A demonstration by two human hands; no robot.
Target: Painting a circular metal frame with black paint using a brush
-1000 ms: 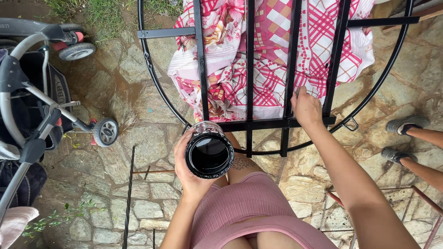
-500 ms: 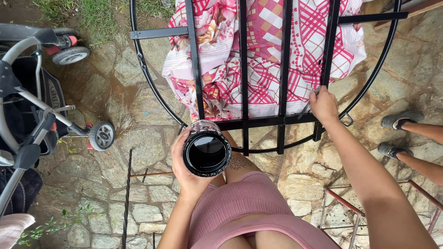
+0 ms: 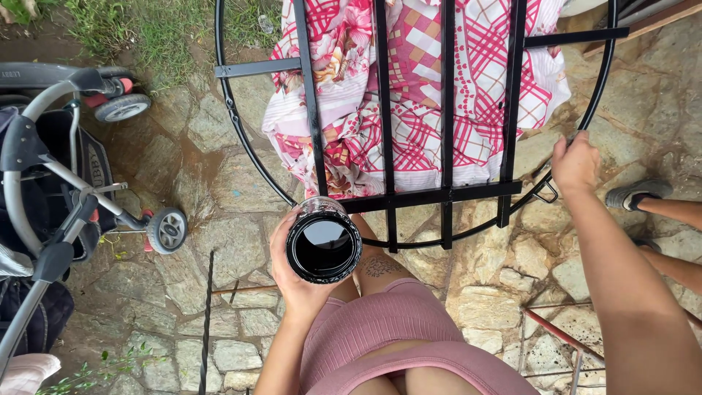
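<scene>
Left hand [image 3: 292,274] wrapped tight round dark tumbler [image 3: 324,245], held upright. Right hand [image 3: 576,164] clamped on round black metal frame [image 3: 446,194], pink patterned cloth [image 3: 417,95] underneath.

- A small grey label [image 3: 96,159] with pale lettering sits on the dark side fabric of the stroller [image 3: 51,190] at the left edge of the view.
- A second strip of pale lettering [image 3: 11,74] runs along the grey top bar of the stroller, at the far left.
- No packages, signs or screens show.
</scene>
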